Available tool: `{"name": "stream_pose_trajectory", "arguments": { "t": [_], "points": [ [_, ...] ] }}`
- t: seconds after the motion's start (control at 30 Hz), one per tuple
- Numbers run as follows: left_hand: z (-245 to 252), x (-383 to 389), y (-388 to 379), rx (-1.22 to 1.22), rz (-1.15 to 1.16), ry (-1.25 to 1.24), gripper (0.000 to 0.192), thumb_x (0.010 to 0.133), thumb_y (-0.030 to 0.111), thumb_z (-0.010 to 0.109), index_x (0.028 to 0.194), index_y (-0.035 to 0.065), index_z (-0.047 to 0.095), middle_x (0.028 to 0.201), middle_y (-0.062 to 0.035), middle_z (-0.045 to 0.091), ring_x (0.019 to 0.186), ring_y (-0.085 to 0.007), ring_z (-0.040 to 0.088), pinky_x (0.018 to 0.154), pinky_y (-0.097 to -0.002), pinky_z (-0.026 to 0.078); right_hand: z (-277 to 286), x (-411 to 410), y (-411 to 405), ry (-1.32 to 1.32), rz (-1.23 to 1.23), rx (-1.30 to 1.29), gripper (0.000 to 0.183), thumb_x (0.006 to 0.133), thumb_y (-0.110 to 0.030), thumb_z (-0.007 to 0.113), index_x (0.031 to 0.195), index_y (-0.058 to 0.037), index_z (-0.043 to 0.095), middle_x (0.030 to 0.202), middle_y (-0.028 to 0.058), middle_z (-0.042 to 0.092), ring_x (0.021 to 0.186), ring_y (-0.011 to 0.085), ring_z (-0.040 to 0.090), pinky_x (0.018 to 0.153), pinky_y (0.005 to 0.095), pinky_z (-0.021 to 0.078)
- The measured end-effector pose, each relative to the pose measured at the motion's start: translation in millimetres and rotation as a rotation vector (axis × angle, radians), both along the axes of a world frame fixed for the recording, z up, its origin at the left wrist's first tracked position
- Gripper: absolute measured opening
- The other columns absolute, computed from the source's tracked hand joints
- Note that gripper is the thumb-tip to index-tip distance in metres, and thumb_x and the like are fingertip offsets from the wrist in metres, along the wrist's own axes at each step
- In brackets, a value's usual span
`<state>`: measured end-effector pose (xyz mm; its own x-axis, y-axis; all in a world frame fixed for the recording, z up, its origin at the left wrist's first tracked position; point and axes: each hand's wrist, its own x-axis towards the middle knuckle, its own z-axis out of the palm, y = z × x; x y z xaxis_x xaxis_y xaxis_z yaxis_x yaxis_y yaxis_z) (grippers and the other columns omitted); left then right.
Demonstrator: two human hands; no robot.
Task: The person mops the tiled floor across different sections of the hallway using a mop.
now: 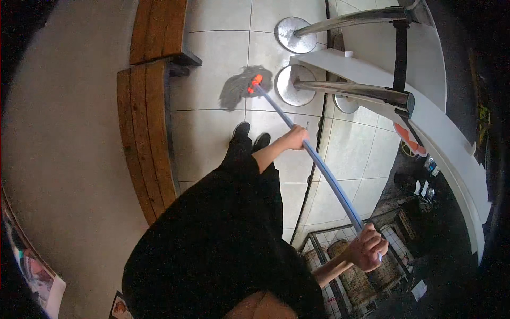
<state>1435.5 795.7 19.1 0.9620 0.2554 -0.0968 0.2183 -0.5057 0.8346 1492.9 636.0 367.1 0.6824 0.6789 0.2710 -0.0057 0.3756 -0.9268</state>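
Observation:
A mop lies across my view, its grey string head (241,87) spread on the pale floor tiles ahead of my shoes. An orange socket (256,81) joins the strings to a blue-grey handle (330,175). Partway down that handle, my left hand (295,137) is wrapped around it. My right hand (367,248) grips the upper end, off to the right of my body. The mop head sits just left of the round metal base (295,85) of a stanchion, with a narrow gap between them.
Wooden benches (145,135) run along the wall on the left. Two metal stanchions with a black belt (400,56) stand on the right, by a white curved counter (450,131). A dark metal frame (318,247) is at lower right. My black shoes (241,130) are on the tiles.

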Motion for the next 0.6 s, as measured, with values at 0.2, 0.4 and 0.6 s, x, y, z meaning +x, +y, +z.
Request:
{"name": "stream_pose_trajectory", "arguments": {
  "t": [0.2, 0.4, 0.6],
  "points": [
    [-29, -41, -14, 0.152, 0.169, 0.047, 0.015, 0.054, 0.023, 0.065, 0.057, 0.0089, 0.059, 0.056, -0.0134, 0.054, 0.062, -0.0328, 0.054, 0.062, -0.0428, 0.041, -38, 18, -9, 0.253, 0.006, 0.086, 0.018, 0.072, -0.021, 0.049, 0.058, -0.0165, 0.038, 0.043, -0.0053, 0.031, 0.039, 0.0075, 0.026, 0.052, 0.0253, 0.0276],
    [-102, -180, 30, 0.155, 0.307, 0.095, 0.017, 0.052, 0.025, 0.063, 0.057, 0.0094, 0.057, 0.054, -0.0118, 0.05, 0.056, -0.0277, 0.051, 0.054, -0.0404, 0.041, -119, -30, 46, 0.503, -0.009, -0.009, 0.02, 0.065, -0.018, 0.048, 0.051, -0.0127, 0.035, 0.042, -0.0004, 0.034, 0.039, 0.0129, 0.03, 0.048, 0.0295, 0.0258],
    [-74, -189, 17, 0.171, 0.317, 0.055, 0.013, 0.061, 0.022, 0.06, 0.062, 0.0127, 0.051, 0.056, -0.0066, 0.047, 0.058, -0.0274, 0.048, 0.062, -0.04, 0.033, -78, -37, 46, 0.45, 0.041, -0.074, 0.024, 0.061, -0.015, 0.047, 0.046, -0.0078, 0.03, 0.041, 0.0037, 0.031, 0.037, 0.0149, 0.025, 0.041, 0.0302, 0.0222]
  ]
}}
